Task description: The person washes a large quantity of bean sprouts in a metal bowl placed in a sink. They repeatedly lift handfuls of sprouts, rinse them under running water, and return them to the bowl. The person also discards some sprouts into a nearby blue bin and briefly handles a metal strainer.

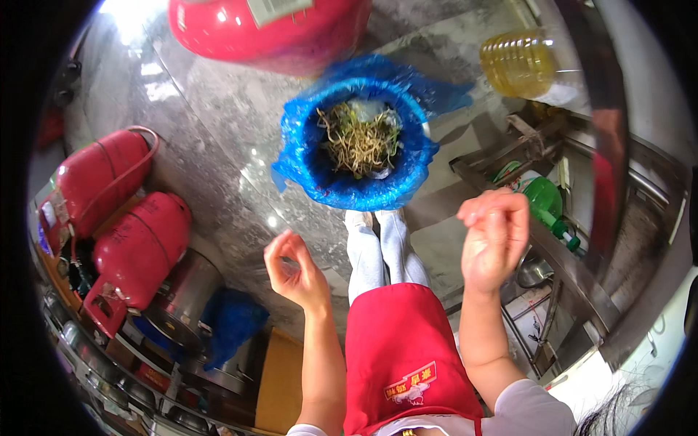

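My left hand [297, 270] is raised at the left of my red apron [398, 338], its fingers curled towards the thumb, with nothing visible in it. On the right, my right hand [493, 240] is lifted with its fingers bent over the palm; whether they are closed is hard to tell, and no object shows in it. Beyond both hands, at my feet, stands a bin lined with a blue plastic bag [371, 193]. Stringy plant scraps [362, 141] and some clear plastic lie inside it. Neither hand touches the bin.
Two red gas cylinders [144, 245] stand at the left beside a steel pot [185, 289]. A large red container [267, 32] is beyond the bin. At the right are a metal rack [567, 267], a green bottle [540, 199] and a jug of yellow liquid [518, 62].
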Tool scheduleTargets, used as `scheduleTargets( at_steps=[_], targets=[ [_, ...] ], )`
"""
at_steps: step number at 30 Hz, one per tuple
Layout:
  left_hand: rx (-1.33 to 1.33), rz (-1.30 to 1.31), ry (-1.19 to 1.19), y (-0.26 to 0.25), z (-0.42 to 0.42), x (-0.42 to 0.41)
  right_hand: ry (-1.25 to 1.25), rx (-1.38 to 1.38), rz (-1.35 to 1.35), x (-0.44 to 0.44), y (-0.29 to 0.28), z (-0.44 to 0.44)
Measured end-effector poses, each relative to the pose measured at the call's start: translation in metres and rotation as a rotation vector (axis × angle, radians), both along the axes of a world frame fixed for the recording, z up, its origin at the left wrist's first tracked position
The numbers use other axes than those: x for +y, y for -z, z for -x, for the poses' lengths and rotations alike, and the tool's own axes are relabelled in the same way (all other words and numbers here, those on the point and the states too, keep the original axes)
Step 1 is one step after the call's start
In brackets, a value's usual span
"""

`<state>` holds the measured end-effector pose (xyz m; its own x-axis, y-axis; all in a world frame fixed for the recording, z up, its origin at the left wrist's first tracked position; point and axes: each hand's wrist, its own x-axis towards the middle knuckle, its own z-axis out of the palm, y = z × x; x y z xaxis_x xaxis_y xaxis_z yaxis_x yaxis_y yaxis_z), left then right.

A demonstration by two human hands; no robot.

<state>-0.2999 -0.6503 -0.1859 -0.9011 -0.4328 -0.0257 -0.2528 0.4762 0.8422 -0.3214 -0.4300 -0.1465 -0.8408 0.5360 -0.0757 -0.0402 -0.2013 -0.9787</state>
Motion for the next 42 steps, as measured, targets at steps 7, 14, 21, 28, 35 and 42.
scheduleTargets(
  at_steps=[7,14,21,28,35,42],
  targets=[
    [-0.266,0.541,0.68,-0.16,0.008,0.017,-0.659,-0.329,-1.022,-0.03,-0.093,0.001],
    [-0.237,0.734,0.774,-0.288,-0.003,0.008,-0.037,-0.03,-0.614,0.041,-0.301,-0.103],
    [0.192,0.647,1.173,-0.378,-0.032,0.148,0.68,-0.461,-0.631,0.173,-0.327,-0.324],
    [0.366,0.237,1.604,-0.417,-0.151,0.344,0.967,-0.834,-0.116,0.302,-0.292,-0.526],
    [-0.157,0.135,1.672,-0.349,-0.257,0.49,0.895,-1.064,-0.034,0.407,-0.196,-0.561],
    [-0.019,0.374,1.682,-0.341,-0.281,0.548,0.154,-1.168,-0.323,0.487,-0.227,-0.537]
  ],
)
